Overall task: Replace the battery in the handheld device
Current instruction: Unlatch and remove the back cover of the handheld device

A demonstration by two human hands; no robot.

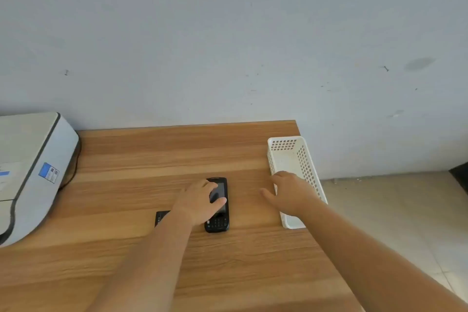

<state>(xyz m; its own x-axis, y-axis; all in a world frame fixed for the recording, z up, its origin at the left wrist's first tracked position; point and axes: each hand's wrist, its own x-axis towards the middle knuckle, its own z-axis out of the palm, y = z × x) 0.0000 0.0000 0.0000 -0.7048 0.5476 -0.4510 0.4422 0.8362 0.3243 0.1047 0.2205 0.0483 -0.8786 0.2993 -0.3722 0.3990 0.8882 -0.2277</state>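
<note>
A black handheld device (pixel 220 223) with a screen and keypad lies face up near the middle of the wooden table (pixel 157 157). My left hand (pixel 200 201) rests on its left side, fingers curled over the screen and thumb across it. A flat black battery (pixel 161 218) lies on the table just left of my left wrist, partly hidden by the forearm. To the right of the device, my right hand (pixel 290 191) hovers over the table with fingers spread, holding nothing, beside the white basket (pixel 307 172).
The white perforated plastic basket stands along the table's right edge. A large white and grey printer (pixel 33 170) with a dark cable occupies the far left. A pale wall rises behind the table, and tiled floor lies to the right.
</note>
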